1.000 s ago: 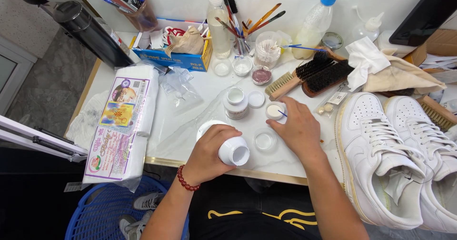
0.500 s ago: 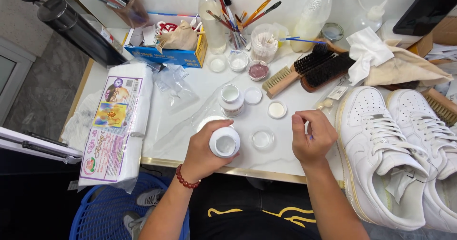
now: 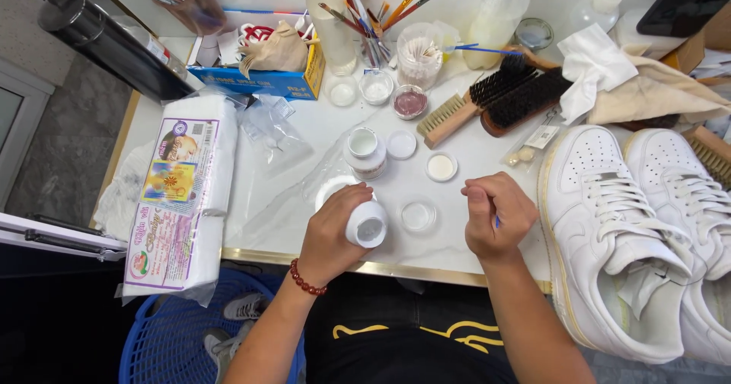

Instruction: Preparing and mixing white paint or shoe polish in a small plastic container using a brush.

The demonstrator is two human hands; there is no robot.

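Head view looked straight down on a white worktable (image 3: 289, 201) with a gold front edge. The left hand (image 3: 335, 228) was wrapped around a small white jar (image 3: 367, 224), tipped so its open mouth faced up toward the camera — apparently so the contents could be seen or reached. A red bead bracelet (image 3: 303, 281) sat on that wrist. The right hand (image 3: 496, 216) was closed in a loose fist at about three o'clock from the jar, well apart from it, pinching a thin tool whose blue tip (image 3: 497, 222) barely showed below the fingers; what kind of tool it was could not be told.

Between the two hands lay a shallow clear dish (image 3: 418, 216), and at about one o'clock from the jar sat a small round dish of pale cream (image 3: 442, 166). A second open white jar (image 3: 364, 152) stood at twelve o'clock with its loose lid (image 3: 401, 145) just beside it — small pots kept within easy reach.

At three o'clock from the right hand, a pair of white sneakers (image 3: 617, 232) lay laces up. Two shoe brushes (image 3: 495, 98) rested at one o'clock. Paintbrushes stood in a cup (image 3: 373, 18) at the far edge, and a wrapped pack of white pads (image 3: 183, 193) lay at nine o'clock.
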